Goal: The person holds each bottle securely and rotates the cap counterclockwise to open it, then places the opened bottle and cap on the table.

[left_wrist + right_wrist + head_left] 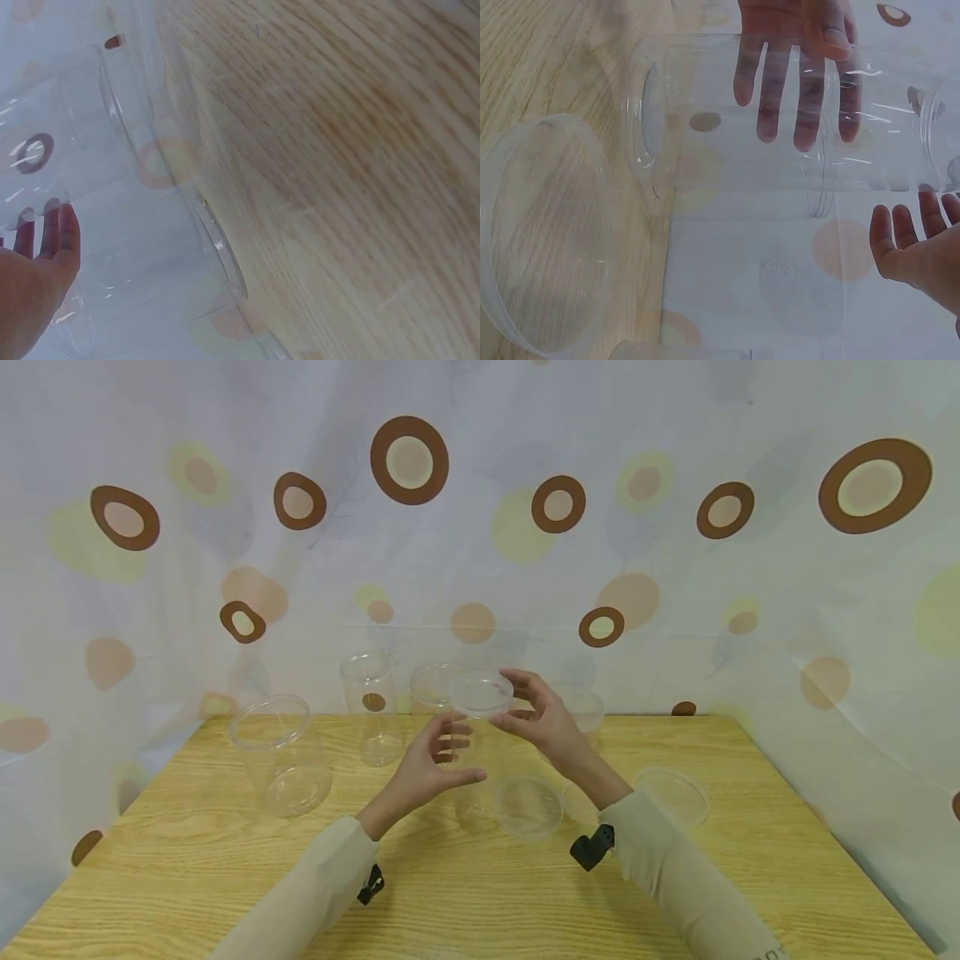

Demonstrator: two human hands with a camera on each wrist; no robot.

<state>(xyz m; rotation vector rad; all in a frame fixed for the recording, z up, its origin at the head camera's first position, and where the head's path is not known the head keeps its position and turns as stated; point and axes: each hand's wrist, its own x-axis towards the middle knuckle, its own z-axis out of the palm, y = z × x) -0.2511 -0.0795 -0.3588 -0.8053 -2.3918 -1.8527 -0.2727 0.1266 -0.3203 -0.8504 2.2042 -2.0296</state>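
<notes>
A tall clear plastic jar (478,752) stands upright at mid-table, with a round translucent lid (482,693) at its top. My right hand (551,727) holds the lid's right side, thumb in front and fingers behind. My left hand (431,760) is around the jar from the left, its fingers (769,97) straight and spread behind the clear wall, its thumb across the front. In the left wrist view those fingers (64,232) reach the jar's edge; firm contact is hard to tell. Through so much clear plastic, how the lid sits on the rim is unclear.
Behind and left stand clear open jars: a wide jar (281,756), a narrow jar (371,710) and another jar (435,681). A further clear container (588,706) is behind my right hand. Loose lids lie right of the jar, including one lid (528,807) and another (675,795).
</notes>
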